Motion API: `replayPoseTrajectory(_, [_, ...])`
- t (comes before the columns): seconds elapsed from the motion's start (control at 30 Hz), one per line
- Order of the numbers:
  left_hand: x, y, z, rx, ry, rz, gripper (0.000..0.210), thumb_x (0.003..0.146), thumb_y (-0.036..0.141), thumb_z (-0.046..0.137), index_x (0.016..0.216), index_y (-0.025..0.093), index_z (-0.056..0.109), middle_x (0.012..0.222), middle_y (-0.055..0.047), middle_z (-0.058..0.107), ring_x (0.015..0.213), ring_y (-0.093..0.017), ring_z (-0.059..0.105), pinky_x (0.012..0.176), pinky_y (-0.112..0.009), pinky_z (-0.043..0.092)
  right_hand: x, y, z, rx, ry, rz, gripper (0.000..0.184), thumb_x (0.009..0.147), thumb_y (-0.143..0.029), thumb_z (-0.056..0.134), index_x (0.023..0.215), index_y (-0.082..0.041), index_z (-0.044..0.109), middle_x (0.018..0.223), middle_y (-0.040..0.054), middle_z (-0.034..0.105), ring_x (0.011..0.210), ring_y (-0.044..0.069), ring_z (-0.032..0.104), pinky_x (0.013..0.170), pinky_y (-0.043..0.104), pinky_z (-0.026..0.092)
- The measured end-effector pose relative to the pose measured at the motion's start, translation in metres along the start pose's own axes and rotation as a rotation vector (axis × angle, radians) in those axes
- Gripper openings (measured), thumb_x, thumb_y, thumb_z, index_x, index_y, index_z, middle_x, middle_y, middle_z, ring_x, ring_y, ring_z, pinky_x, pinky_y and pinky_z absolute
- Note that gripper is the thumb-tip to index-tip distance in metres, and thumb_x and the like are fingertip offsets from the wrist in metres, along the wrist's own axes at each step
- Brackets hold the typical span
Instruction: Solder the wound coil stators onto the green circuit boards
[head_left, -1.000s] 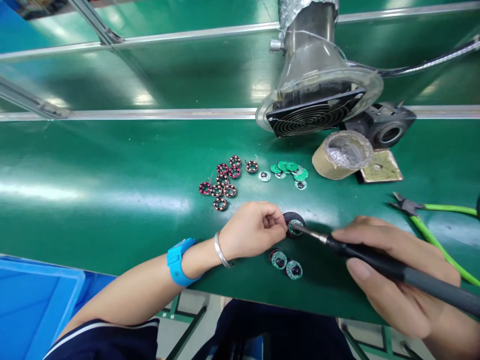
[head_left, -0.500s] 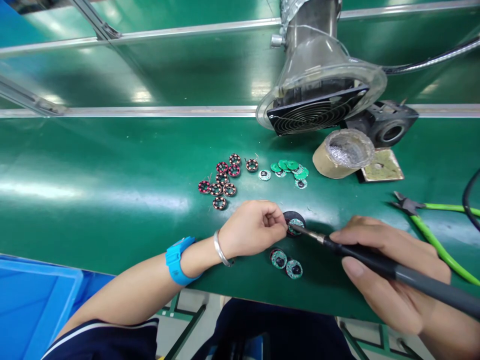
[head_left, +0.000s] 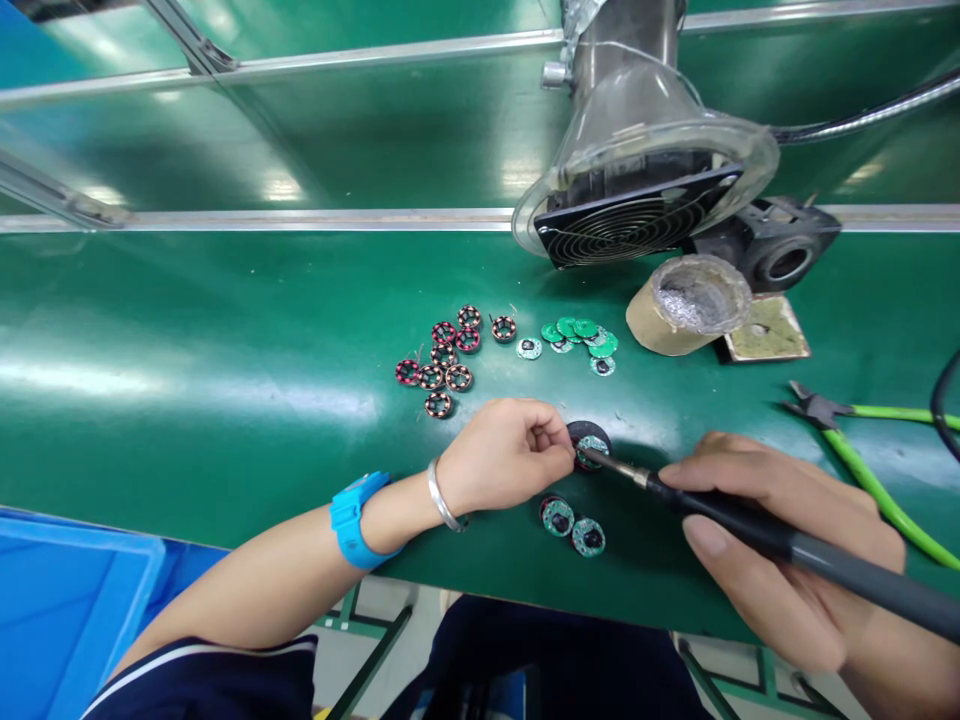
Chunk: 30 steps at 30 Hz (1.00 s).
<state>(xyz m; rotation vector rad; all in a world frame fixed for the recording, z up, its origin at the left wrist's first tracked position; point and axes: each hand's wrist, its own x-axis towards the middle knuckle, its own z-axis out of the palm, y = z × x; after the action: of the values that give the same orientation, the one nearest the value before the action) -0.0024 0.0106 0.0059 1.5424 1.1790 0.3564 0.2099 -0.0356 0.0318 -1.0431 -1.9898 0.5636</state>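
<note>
My right hand grips a soldering iron like a pen. Its tip touches a small round circuit board, which sits in a round black holder. At the left edge of that board my left hand is closed, thumb and fingertips pressed together; whatever they pinch is hidden. Closer to me lie two round boards with dark centres, side by side. Beyond the left hand is a group of copper-wound motor stators. Several loose green round boards are piled to their right.
A fume extractor with a fan grille hangs over the back. Below it stand a pot of shiny metallic material, a soldering iron stand and its sponge tray. Green-handled cutters lie at right; a blue bin is at lower left.
Almost nothing differs. Both hands, the iron tip and the board keep their places; the view has shifted very slightly.
</note>
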Motion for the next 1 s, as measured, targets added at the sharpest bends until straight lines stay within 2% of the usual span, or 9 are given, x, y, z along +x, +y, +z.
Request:
replayPoseTrajectory(0.33, [0.001,0.0,0.0,-0.02,-0.009,-0.001,0.006,0.071,0.016,0.058,0.066,0.015,0.063,0.056,0.004,0.058,0.05,-0.006,0.05,0.048,-0.017,0.038,-0.002,-0.001,-0.002,0.014,0.019,0.013,0.021,0.079,-0.013,0.054,0.098,-0.019,0.061,0.073,0.0045,0.064,0.061,0.018,0.06,0.053,0.034,0.049])
replayPoseTrajectory(0.47, [0.001,-0.001,0.0,-0.018,-0.009,-0.002,0.007,0.071,0.017,0.058,0.066,0.015,0.062,0.055,0.005,0.058,0.05,-0.006,0.05,0.048,-0.017,0.038,-0.003,-0.002,-0.002,0.055,0.037,0.042,0.023,0.078,-0.012,0.055,0.099,-0.019,0.062,0.07,0.0036,0.059,0.06,0.018,0.057,0.051,0.034,0.045])
replayPoseTrajectory(0.57, [0.001,-0.002,0.001,-0.031,-0.017,-0.019,0.008,0.073,0.019,0.058,0.068,0.015,0.063,0.055,0.005,0.057,0.049,-0.006,0.051,0.048,-0.017,0.038,-0.001,0.004,-0.001,-0.05,0.178,0.019,0.027,0.08,-0.014,0.056,0.104,-0.023,0.063,0.073,0.0045,0.059,0.064,0.02,0.057,0.054,0.036,0.046])
replayPoseTrajectory(0.67, [0.0,-0.002,0.0,-0.043,-0.015,-0.024,0.007,0.072,0.019,0.058,0.068,0.015,0.063,0.054,0.005,0.056,0.049,-0.006,0.051,0.047,-0.017,0.038,0.002,0.019,-0.004,-0.354,0.359,0.013,0.032,0.082,-0.015,0.057,0.113,-0.025,0.062,0.089,0.0086,0.064,0.077,0.025,0.061,0.068,0.041,0.049])
replayPoseTrajectory(0.73, [0.0,-0.002,0.0,-0.049,-0.007,-0.015,0.007,0.071,0.018,0.058,0.068,0.015,0.063,0.055,0.005,0.057,0.049,-0.006,0.051,0.047,-0.017,0.039,0.003,0.03,-0.006,-0.489,0.302,0.081,0.036,0.085,-0.016,0.058,0.12,-0.024,0.058,0.1,0.0105,0.066,0.089,0.027,0.064,0.078,0.041,0.05])
replayPoseTrajectory(0.8, [0.0,-0.003,0.0,-0.069,-0.01,-0.01,0.006,0.071,0.017,0.058,0.068,0.015,0.063,0.055,0.004,0.057,0.049,-0.006,0.051,0.047,-0.017,0.04,0.002,0.037,-0.007,-0.531,0.205,0.13,0.039,0.086,-0.014,0.058,0.124,-0.023,0.056,0.107,0.0095,0.067,0.092,0.025,0.066,0.08,0.035,0.051])
replayPoseTrajectory(0.93, [0.001,-0.004,0.001,-0.137,-0.03,-0.029,0.007,0.072,0.018,0.059,0.071,0.014,0.064,0.055,0.004,0.057,0.048,-0.006,0.051,0.045,-0.017,0.04,0.0,0.032,0.004,-0.403,0.145,-0.002,0.03,0.085,-0.013,0.061,0.113,-0.023,0.059,0.088,0.0011,0.069,0.066,0.013,0.063,0.064,0.025,0.051])
replayPoseTrajectory(1.0, [0.001,-0.006,0.001,-0.154,-0.031,-0.02,0.007,0.073,0.017,0.059,0.072,0.014,0.064,0.056,0.004,0.057,0.047,-0.006,0.051,0.045,-0.017,0.04,0.001,0.025,0.015,-0.29,0.014,-0.081,0.026,0.082,-0.018,0.066,0.107,-0.021,0.06,0.084,0.0017,0.067,0.063,0.012,0.059,0.062,0.026,0.05])
